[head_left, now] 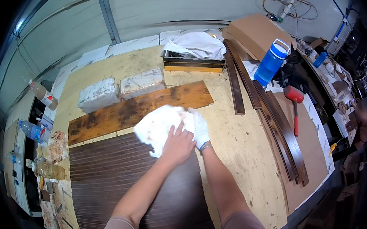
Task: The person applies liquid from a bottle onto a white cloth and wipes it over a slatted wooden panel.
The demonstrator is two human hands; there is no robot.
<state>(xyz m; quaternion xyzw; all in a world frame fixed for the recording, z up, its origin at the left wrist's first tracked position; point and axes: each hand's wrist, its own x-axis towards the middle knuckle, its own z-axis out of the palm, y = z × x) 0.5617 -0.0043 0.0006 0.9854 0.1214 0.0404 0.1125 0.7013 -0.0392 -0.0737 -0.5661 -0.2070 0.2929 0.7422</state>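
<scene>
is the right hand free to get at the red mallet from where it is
Probably not right away. The right hand, in a white glove, is on the white cloth together with the left hand. The red mallet lies off to the right across bare tabletop, nothing between, so only the cloth occupies it.

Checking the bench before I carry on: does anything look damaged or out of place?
The long brown plank under the white cloth is blotchy, with dark stains and uneven colour. Only the right hand is gloved; the left hand is bare.
</scene>
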